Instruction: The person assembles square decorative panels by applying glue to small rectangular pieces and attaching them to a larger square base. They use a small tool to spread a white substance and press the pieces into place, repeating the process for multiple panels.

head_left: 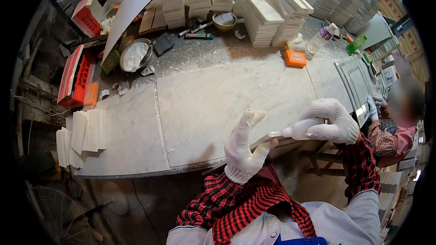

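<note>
My left hand [241, 154], in a white knit glove, holds a thin white tile [260, 140] near the table's front edge. The tile is seen almost edge-on, so its full shape is hidden. In my gloved right hand [335, 121] lies a white squeeze bottle [301, 128], tipped sideways with its nozzle pointing left. The nozzle tip meets the tile's edge or hovers just at it; I cannot tell which. Both hands are above the front of the pale marble slab [213, 104] that covers the table.
White tile stacks [262, 18] line the back. Loose tiles [88, 129] lean at the left end. A bowl of white powder [135, 56], an orange box [295, 59] and a clear bottle [321, 38] stand behind the slab. At right, a co-worker [386, 131] handles a grey-edged panel [356, 84].
</note>
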Available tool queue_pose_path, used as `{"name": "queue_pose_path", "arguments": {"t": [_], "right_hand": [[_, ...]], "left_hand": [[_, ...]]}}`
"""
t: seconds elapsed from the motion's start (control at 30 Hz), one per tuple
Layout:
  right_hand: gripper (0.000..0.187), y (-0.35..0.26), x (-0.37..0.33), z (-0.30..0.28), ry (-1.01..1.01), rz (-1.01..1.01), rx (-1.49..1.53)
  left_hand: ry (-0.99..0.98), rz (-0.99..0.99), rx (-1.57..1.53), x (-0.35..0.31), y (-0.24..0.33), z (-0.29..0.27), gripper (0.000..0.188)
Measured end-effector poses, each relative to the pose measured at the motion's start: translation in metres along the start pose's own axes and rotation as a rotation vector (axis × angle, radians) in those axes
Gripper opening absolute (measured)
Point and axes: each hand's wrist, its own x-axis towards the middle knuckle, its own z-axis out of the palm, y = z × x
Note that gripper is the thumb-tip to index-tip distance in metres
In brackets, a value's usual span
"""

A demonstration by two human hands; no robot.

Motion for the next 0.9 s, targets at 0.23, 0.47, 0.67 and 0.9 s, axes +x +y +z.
{"name": "queue_pose_path", "arguments": {"t": [0.23, 0.47, 0.67, 0.9], "right_hand": [[0.039, -0.007, 0.000, -0.003, 0.049, 0.102, 0.021], [0.050, 0.006, 0.023, 0.003, 0.286, 0.276, 0.239], [0.046, 0.080, 0.115, 0.027, 0.306, 0.212, 0.624], [0.039, 0.133, 0.240, 0.047, 0.360, 0.167, 0.493]], "left_hand": [[0.001, 0.007, -0.027, 0.000, 0.000, 0.000, 0.080], [-0.044, 0.099, 0.017, 0.004, -0.004, -0.002, 0.085], [-0.037, 0.098, 0.101, 0.006, -0.002, -0.003, 0.082], [-0.020, 0.027, 0.068, 0.011, 0.002, -0.006, 0.066]]}}
